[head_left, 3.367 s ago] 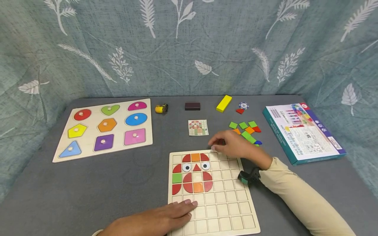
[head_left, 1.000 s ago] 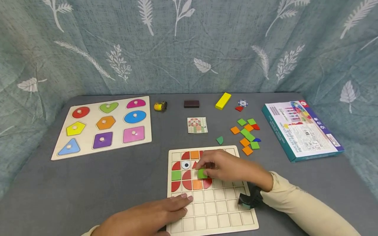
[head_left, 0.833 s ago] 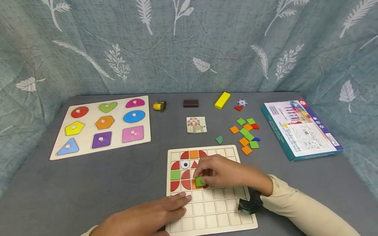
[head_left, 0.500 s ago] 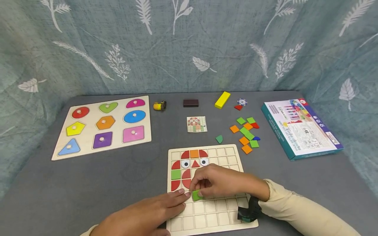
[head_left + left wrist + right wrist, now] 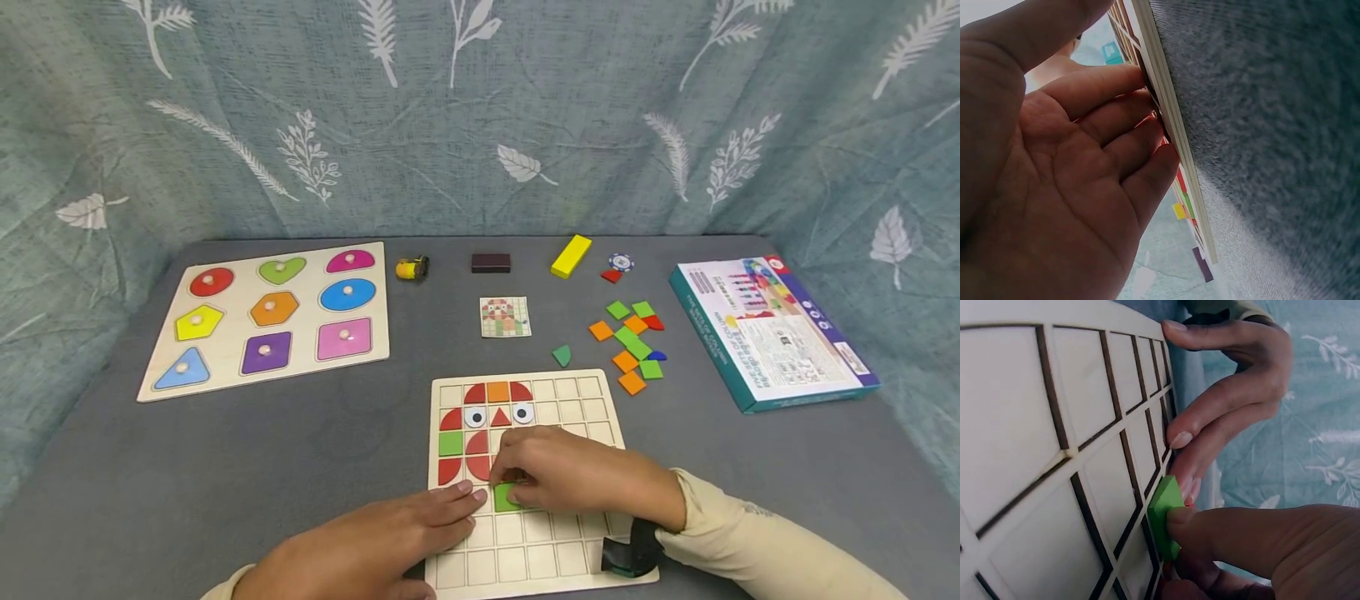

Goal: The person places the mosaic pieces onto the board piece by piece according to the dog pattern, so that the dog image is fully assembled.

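On the wooden grid board (image 5: 592,408), the right hand (image 5: 577,475) is pinching a small green square tile (image 5: 506,497) between thumb and fingertips and is pressing it against a cell in the row just below the red and orange pieces; the right wrist view is showing the tile (image 5: 1165,515) tilted on edge, one side touching the board (image 5: 1035,456) and the thumb lying across it. Just beside it, the left hand (image 5: 375,546) is lying flat with straight fingers (image 5: 1116,134) resting on the near left part of the board (image 5: 1172,119), holding nothing. Beyond the hands, red, orange and green pieces with two round eyes (image 5: 475,416) are filling the upper left cells. Further back, a small pattern card (image 5: 505,317) is lying on the grey table (image 5: 300,450), with a green leaf-shaped piece (image 5: 562,356) and a cluster of loose coloured tiles (image 5: 632,342) to its right. A printed box (image 5: 772,333) is lying at far right, and a wooden shape puzzle (image 5: 270,317) at far left.
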Motion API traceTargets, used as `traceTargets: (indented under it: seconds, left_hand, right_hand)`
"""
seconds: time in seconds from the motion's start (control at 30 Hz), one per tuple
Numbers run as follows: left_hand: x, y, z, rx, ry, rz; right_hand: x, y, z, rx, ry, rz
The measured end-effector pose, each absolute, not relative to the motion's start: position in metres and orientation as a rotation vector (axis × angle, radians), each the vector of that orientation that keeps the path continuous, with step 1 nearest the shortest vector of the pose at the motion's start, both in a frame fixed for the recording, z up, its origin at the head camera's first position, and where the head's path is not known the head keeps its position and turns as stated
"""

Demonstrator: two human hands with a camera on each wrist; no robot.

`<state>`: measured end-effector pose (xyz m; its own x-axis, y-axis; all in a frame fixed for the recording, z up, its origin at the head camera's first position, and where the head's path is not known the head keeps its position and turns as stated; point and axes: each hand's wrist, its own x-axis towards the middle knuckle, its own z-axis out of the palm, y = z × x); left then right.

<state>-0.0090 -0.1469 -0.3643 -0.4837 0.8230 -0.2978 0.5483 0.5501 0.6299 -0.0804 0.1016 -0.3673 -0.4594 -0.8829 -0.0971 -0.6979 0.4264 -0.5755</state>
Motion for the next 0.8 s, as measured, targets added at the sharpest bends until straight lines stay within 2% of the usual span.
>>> traceTargets:
  seconds: [0.3, 0.8]
  left_hand:
    - [-0.009, -0.148, -0.365, 1.117, 2.199, 0.642]
    - [-0.007, -0.145, -0.367, 1.153, 2.239, 0.656]
  right_hand:
    - [-0.086, 0.106, -0.37, -1.332, 2.277, -0.713]
    - [-0.149, 0.167, -0.371, -1.027, 2.545, -0.955]
